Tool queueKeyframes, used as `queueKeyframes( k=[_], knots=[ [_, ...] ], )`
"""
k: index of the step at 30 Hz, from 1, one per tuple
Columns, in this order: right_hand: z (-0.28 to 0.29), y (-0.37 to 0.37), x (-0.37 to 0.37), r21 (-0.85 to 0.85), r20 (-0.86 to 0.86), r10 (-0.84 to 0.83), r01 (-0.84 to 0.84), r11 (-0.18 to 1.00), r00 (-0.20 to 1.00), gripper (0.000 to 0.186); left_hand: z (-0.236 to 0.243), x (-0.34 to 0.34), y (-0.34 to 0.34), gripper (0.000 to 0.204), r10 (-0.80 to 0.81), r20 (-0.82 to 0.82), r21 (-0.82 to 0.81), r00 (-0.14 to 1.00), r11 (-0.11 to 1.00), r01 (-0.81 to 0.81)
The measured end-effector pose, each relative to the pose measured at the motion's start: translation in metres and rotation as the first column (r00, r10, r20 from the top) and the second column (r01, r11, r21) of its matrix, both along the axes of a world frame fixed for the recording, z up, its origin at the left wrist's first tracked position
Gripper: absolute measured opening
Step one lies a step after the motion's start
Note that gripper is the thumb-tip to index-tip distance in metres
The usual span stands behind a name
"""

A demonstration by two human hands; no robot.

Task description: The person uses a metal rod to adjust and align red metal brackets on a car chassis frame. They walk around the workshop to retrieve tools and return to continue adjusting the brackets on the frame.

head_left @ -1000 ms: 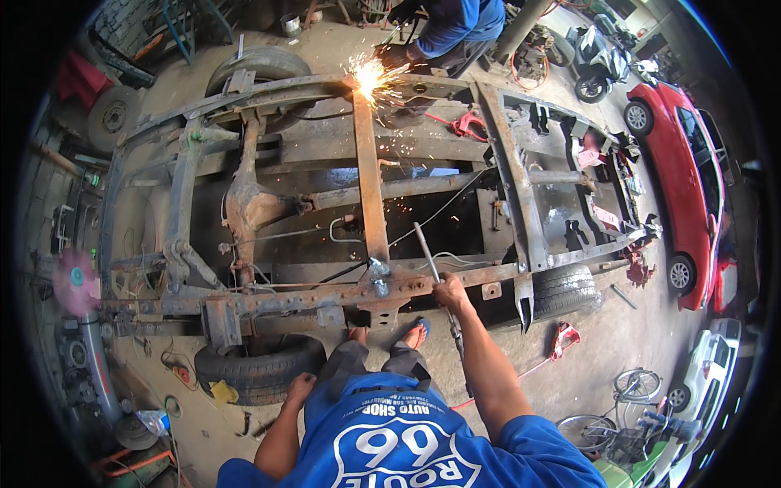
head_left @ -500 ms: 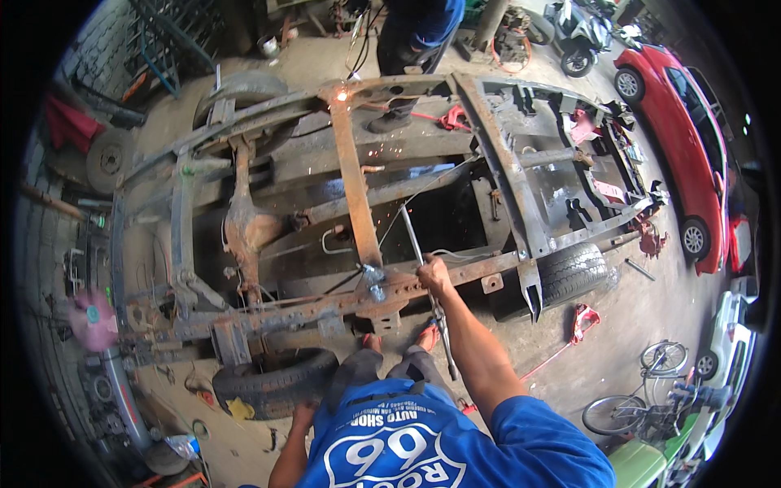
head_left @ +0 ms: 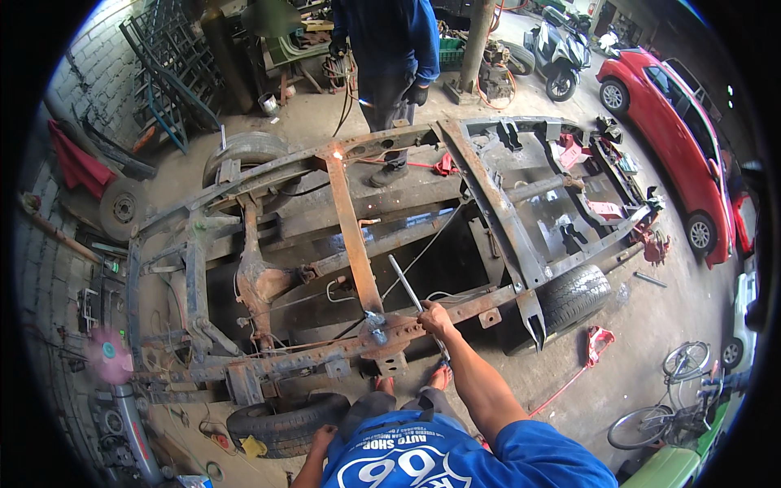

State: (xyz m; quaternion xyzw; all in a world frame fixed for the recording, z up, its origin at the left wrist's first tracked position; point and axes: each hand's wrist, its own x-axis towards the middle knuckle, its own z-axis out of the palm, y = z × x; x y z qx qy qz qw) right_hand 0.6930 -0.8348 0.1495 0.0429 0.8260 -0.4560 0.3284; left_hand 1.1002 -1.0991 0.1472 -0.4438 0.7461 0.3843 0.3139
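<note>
With fingers of the left hand (head_left: 324,437) too indistinct to call open or curled, pictured low beside the thigh (head_left: 368,405) at lower centre, best placed well clear of the glowing spot (head_left: 337,154) at upper centre. Along the rusty crossmember (head_left: 354,232), worth watching for any shift. At mid-frame, with the metal bar (head_left: 404,279) slanting across the chassis side rail (head_left: 465,308), best to press evenly, if bracing. Gripped part-way along by the closed fingers of the right hand (head_left: 437,318), with forearm (head_left: 472,370) angled up and left, nearly straight at the elbow.
</note>
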Motion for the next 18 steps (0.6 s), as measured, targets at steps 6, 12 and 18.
queueKeyframes(
  k=[6,12,18],
  knots=[
    [-0.012,-0.004,-0.015,0.521,-0.008,0.71,-0.603,0.605,0.705,0.037,0.0,0.015,-0.001,0.031,0.012,-0.076,0.018,0.997,1.0,-0.011],
    [0.0,0.005,0.009,0.204,0.03,0.023,-0.028,0.979,0.999,0.035,-0.029,0.035,-0.019,0.044,-0.098,-0.054,0.05,0.994,0.994,0.101],
    [-0.011,0.01,0.019,0.253,0.056,0.085,-0.097,0.963,0.995,0.045,-0.083,0.04,-0.039,0.045,-0.125,0.002,-0.017,0.992,0.992,0.125]
  ],
)
